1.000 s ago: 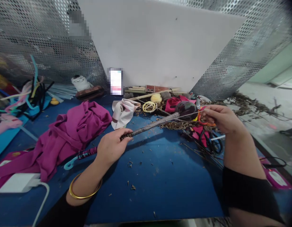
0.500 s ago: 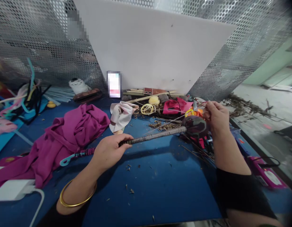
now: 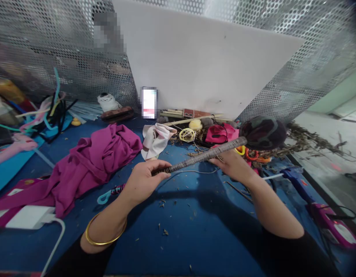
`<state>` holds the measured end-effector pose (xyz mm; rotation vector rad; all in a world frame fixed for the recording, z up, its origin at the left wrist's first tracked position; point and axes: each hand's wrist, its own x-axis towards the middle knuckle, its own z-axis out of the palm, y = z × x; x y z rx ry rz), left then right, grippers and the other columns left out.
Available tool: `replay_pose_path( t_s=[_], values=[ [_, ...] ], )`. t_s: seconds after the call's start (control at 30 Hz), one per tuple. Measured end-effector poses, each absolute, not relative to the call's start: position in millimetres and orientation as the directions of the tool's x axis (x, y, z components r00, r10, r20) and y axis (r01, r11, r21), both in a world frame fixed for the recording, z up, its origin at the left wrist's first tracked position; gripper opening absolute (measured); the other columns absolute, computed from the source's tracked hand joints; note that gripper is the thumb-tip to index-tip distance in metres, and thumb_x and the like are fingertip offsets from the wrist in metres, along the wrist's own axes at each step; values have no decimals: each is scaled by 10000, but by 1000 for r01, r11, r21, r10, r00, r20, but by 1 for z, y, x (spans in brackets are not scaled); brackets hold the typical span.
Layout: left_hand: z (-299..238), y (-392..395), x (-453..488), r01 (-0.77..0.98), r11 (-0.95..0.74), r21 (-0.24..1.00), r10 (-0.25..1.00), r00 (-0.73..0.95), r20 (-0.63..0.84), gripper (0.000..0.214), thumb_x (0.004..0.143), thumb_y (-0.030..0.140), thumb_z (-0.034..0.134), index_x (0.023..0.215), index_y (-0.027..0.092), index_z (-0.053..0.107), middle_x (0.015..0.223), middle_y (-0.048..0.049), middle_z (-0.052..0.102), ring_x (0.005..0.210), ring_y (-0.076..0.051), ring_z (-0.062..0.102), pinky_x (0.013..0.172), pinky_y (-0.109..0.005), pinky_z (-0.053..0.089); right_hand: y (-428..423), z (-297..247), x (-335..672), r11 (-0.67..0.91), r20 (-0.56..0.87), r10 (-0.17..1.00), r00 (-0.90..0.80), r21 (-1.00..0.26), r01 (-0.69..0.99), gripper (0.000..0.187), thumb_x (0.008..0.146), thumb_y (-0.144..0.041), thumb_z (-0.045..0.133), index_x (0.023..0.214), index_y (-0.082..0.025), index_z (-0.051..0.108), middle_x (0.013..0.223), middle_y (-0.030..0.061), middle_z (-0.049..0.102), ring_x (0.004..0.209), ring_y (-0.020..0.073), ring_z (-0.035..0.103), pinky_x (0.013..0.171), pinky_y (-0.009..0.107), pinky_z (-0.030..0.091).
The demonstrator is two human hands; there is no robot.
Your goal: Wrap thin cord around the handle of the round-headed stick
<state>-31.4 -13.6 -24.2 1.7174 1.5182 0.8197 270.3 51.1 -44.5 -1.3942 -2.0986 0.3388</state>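
My left hand [image 3: 147, 179] is closed around the thin part of a cord-wrapped stick [image 3: 206, 154]. The stick slants up to the right and ends in a round, dark camouflage-patterned padded head [image 3: 263, 132]. A light-blue loop [image 3: 104, 197] shows at its other end, past my left wrist. Below the stick, near its head, is my right hand [image 3: 234, 163], fingers bent and partly hidden behind the stick. A thin grey cord [image 3: 192, 171] runs from beside my left fingers to my right fingers, which appear to pinch it.
A purple cloth [image 3: 108, 154] lies left, a pale cloth [image 3: 157, 138] at centre. Behind are a lit phone [image 3: 149, 103], yellow string [image 3: 187, 134], a pink cloth [image 3: 221, 133] and dried plant bits. A blue glue gun [image 3: 299, 184] lies right; a white charger [image 3: 30, 217] is at lower left.
My right hand has moved from beyond the padded head to below the stick, left and down. The stick's head has risen and shifted right. My left hand keeps its grip. The view has shifted slightly.
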Motion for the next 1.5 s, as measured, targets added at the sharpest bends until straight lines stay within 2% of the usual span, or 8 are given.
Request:
replay_pose_path(
  t_s=[0.2, 0.43, 0.57, 0.73, 0.97, 1.27, 1.37, 1.5],
  values=[
    [-25, -16, -28, 513, -68, 855, 993, 115, 10, 240, 731, 275, 623, 927, 196, 736, 848, -19, 750, 776, -193, 675, 747, -305, 530, 2, -57, 179, 439, 238, 859, -453, -798, 413, 422, 827, -316, 635, 1228, -204, 566, 1180, 104, 637, 1169, 252, 548, 1028, 426, 396],
    [-24, -17, -27, 523, -68, 850, 995, 97, 20, 220, 727, 250, 626, 916, 195, 725, 887, -18, 754, 824, -191, 675, 780, -296, 503, -32, -63, 149, 368, 191, 887, -421, -843, 392, 291, 934, -307, 477, 692, -182, 582, 679, 14, 555, 664, 146, 532, 663, 275, 438],
    [-26, -16, -26, 568, -55, 821, 995, 102, -4, 224, 751, 271, 613, 938, 215, 723, 903, -15, 756, 835, -200, 673, 791, -313, 491, -46, -51, 151, 512, 446, 850, -281, -827, 235, 265, 934, -291, 482, 727, -188, 610, 920, 83, 594, 952, 206, 559, 843, 340, 444],
    [-29, -15, -23, 621, -75, 780, 983, 176, -45, 276, 771, 245, 576, 1010, 260, 714, 965, 10, 757, 888, -200, 680, 764, -292, 504, -42, -57, 137, 207, 241, 936, -256, -967, -151, 385, 953, -452, 419, 724, -193, 590, 735, 48, 586, 682, 167, 563, 609, 289, 467],
    [-41, -16, -19, 721, -238, 651, 959, 280, 40, 326, 839, 240, 491, 1082, 255, 707, 1082, -28, 737, 1002, -207, 668, 899, -308, 492, -52, -57, 121, 472, 426, 879, -213, -841, 265, 303, 947, -246, 430, 655, -194, 488, 635, 6, 487, 616, 128, 458, 601, 263, 377],
    [-63, -2, -27, 677, -71, 733, 959, 248, -137, 307, 821, 288, 529, 1053, 237, 724, 1095, -35, 737, 1017, -218, 670, 912, -322, 497, -52, -67, 109, 637, 552, 767, -328, -595, 490, 264, 895, -167, 437, 637, -208, 400, 597, 7, 439, 560, 136, 352, 536, 284, 300],
    [-62, -3, -27, 710, -61, 702, 966, 220, -139, 311, 832, 281, 521, 1071, 249, 717, 1105, -31, 734, 1022, -220, 671, 899, -319, 502, -50, -69, 104, 486, 434, 874, -219, -780, 395, 286, 913, -229, 429, 629, -197, 445, 606, 8, 459, 583, 131, 400, 561, 273, 330],
    [-60, -7, -23, 774, -82, 628, 989, 141, -44, 286, 857, 280, 513, 1062, 266, 710, 1095, -24, 737, 1020, -226, 673, 865, -311, 513, -39, -72, 100, -142, -176, 971, 164, -970, -198, 408, 885, -491, 485, 610, -197, 426, 518, -60, 320, 453, 80, 283, 429, 216, 251]
  ],
)
